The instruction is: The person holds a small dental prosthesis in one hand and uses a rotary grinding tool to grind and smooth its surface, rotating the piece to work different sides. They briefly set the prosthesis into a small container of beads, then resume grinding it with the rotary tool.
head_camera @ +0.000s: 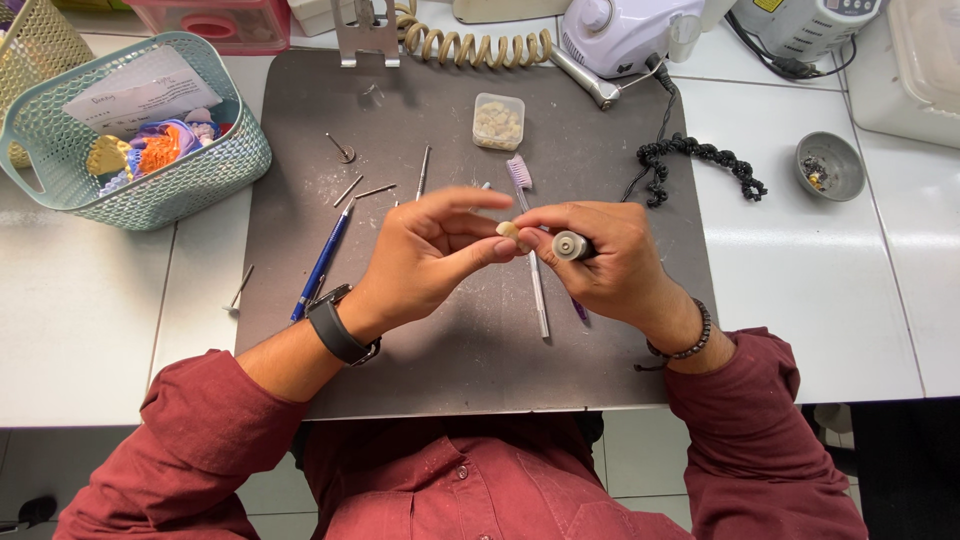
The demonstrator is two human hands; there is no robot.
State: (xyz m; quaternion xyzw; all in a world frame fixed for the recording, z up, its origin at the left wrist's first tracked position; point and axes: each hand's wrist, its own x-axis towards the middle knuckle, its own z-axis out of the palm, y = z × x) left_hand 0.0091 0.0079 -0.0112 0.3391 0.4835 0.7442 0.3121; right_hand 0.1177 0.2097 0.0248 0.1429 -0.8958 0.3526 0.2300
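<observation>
Nearest the camera are two dark red sleeves and a shirt front, with the forearms reaching out over a dark grey mat (470, 350) that lies on the white bench (80, 330). The left wrist carries a black watch (338, 328) and the right wrist a dark bead bracelet (690, 340).

The left hand (425, 255) is partly closed: its thumb and forefinger pinch a small cream tooth-shaped piece (508, 230), while the other fingers stretch out above it. The right hand (605, 255) is wrapped tightly around a grey handpiece (571, 245), whose round end faces the camera and sits just beside the small piece. Both hands meet above the middle of the mat.

Under the hands lies a toothbrush (528, 240) with a white handle and pale purple bristles, its head pointing away. To the left on the mat is a blue pen (322, 262), and beyond it several thin metal burs (360, 188) lie scattered. Farther out stands a small clear box (499, 121) holding pale pieces.

Off the mat to the left, a teal basket (190, 190) holds a paper slip and coloured moulds. To the right a black coiled cord (700, 160) runs back, and a small grey bowl (831, 166) sits on the bench. At the far edge are a beige coiled hose (475, 45) and a white motor unit (625, 30).
</observation>
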